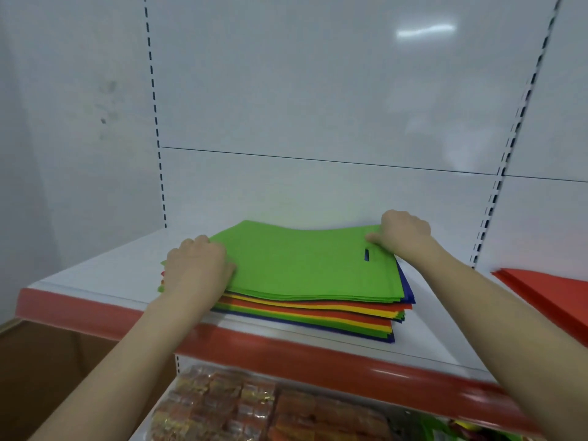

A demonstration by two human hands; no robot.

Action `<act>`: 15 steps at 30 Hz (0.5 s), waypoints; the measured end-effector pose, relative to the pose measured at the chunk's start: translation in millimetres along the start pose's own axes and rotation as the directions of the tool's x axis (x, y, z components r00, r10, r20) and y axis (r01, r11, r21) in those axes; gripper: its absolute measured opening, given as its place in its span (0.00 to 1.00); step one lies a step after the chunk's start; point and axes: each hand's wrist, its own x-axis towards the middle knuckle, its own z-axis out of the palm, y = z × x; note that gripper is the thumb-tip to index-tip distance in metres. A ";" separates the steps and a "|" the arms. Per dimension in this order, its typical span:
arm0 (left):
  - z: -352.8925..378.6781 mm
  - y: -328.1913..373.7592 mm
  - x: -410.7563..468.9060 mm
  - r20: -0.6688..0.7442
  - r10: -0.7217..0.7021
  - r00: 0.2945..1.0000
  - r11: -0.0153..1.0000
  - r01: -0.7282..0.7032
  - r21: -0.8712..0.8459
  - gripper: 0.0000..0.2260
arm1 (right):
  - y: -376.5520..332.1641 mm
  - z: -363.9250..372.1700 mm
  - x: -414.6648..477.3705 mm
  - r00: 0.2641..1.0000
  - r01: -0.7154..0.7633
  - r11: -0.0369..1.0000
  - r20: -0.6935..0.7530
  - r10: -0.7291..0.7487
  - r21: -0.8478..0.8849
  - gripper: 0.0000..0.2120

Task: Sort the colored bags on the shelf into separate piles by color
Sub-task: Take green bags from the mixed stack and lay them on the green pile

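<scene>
Shop: shelf (111,268) w/ slotted uprights (156,122), red edge strip (286,348), pkgd snacks (222,405) below

bare shelf (105,275) flanks bag stack (305,316).

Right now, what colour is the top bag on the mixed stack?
The top bag is bright green, best seen in the head view.

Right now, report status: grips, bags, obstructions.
Left grip, right grip hold top green bags. Mixed stack beneath, unsorted. Red pile started right. No obstruction seen.
</scene>
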 end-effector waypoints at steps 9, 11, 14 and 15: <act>-4.3 -34.9 5.1 0.159 -0.151 0.976 0.984 0.163 -0.068 0.28 | -12.3 -7.4 -17.0 0.952 0.062 0.990 -0.307 -0.021 0.126 0.14; -5.1 -47.0 3.4 0.192 -0.160 0.968 0.975 0.185 -0.122 0.26 | -19.2 -11.7 -21.5 0.948 0.084 0.960 -0.318 0.006 0.267 0.15; -3.6 -61.5 -2.9 0.117 -0.143 0.983 0.956 0.167 -0.240 0.21 | -28.2 -17.9 -31.0 0.937 0.099 0.863 -0.339 0.087 0.495 0.15; -1.8 -65.3 -4.7 0.067 -0.141 0.988 0.938 0.155 -0.309 0.19 | -30.5 -19.6 -34.8 0.930 0.107 0.824 -0.349 0.115 0.556 0.14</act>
